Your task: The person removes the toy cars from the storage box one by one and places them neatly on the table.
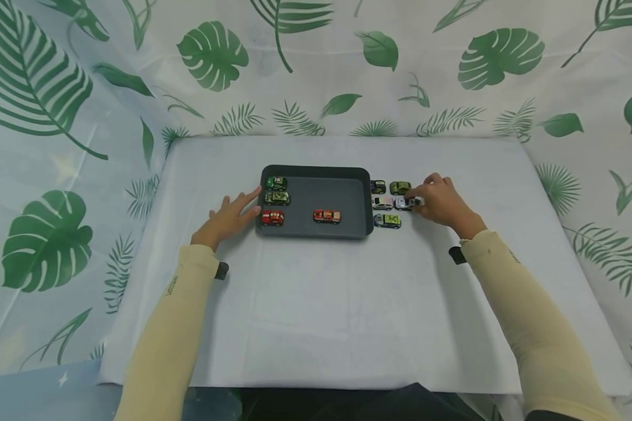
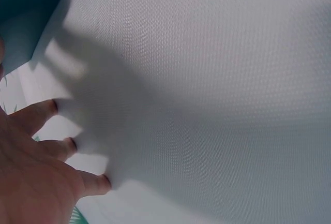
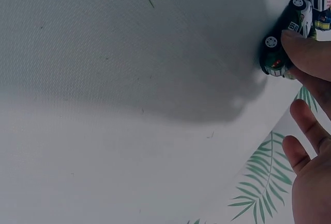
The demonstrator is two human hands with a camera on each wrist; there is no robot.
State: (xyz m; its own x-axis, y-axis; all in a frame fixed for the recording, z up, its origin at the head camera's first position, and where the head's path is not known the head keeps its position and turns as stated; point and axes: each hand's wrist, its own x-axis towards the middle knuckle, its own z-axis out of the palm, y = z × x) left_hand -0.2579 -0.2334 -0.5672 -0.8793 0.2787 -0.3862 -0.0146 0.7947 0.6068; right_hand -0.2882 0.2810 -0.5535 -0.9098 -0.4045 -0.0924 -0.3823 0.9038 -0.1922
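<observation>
My left hand (image 1: 226, 220) is at the left end of a dark grey tray (image 1: 321, 231), its fingers spread and its fingertips at the rim. Inside the tray, a green toy car (image 1: 276, 183), a camouflage-green toy car (image 1: 277, 198) and a red toy car (image 1: 272, 218) line the left side. An orange-red toy car (image 1: 327, 216) sits right of the middle. To the right of the tray, my right hand (image 1: 442, 200) pinches a white-and-dark toy car (image 3: 292, 32) between thumb and fingers. That car stands at the right end of a white-and-pink toy car (image 1: 383, 203).
Beside the tray's right edge are a dark toy car (image 1: 378, 186), an olive-green toy car (image 1: 400, 187) and a lime-green toy car (image 1: 387, 221). A white cloth covers the table (image 1: 326, 316). Leaf-patterned fabric (image 1: 316, 76) hangs behind and at the sides.
</observation>
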